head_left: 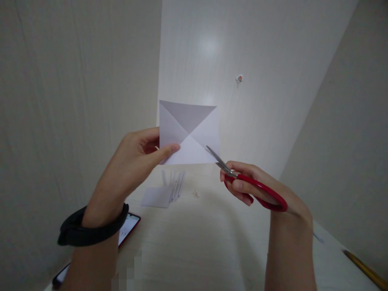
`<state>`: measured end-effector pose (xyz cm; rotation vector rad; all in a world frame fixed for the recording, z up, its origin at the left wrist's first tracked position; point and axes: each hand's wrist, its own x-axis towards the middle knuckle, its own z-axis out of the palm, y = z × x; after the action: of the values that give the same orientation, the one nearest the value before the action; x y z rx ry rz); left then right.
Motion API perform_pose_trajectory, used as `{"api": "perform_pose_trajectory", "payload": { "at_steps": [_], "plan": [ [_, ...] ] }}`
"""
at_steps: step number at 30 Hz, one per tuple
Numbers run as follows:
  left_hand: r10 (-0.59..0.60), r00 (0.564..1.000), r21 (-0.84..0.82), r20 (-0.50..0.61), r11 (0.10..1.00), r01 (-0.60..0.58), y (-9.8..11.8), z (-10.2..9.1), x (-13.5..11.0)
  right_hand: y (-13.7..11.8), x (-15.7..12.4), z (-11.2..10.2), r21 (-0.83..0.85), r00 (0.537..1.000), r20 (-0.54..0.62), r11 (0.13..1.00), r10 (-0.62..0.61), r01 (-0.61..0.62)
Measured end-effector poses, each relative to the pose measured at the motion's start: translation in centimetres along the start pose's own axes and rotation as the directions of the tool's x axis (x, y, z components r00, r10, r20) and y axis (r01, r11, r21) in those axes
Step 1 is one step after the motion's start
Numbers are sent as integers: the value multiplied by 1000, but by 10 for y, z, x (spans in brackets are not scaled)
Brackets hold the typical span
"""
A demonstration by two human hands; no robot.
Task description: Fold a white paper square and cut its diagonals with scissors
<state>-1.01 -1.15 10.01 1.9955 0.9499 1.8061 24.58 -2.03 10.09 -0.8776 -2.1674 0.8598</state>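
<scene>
My left hand (136, 159) pinches the lower left edge of a square white paper (189, 133) that bears two diagonal creases, holding it upright above the desk. My right hand (257, 188) grips red-handled scissors (242, 180). Their steel blades point up-left and reach the paper's lower right corner, cutting in along a crease. A black band sits on my left wrist.
On the pale desk (194, 242) below lie thin paper strips and a small white offcut (163, 192), plus a tiny scrap (196, 194). A red-cased phone (121, 238) rests under my left forearm. A pencil (365, 268) lies at the right edge. Walls close in on three sides.
</scene>
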Motion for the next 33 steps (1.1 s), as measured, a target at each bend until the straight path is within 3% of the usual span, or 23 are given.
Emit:
{"api": "perform_pose_trajectory", "payload": {
  "at_steps": [9,19,27,33],
  "plan": [
    [4,999,20,53,1000,-5,3,0,2,-1,0,3,23,1000,11,1000,-15,15],
    [32,998,-88,54,996,-27,-15,3,9,1,-2,2,-2,997,-65,999,-50,50],
    [73,996,-275,50,960,-57,-23,8,6,-10,-14,21,-11,987,-152,999,-50,49],
    [103,995,-283,15,955,-95,-19,11,5,-15,-18,30,-18,977,-208,999,-51,48]
  ]
}}
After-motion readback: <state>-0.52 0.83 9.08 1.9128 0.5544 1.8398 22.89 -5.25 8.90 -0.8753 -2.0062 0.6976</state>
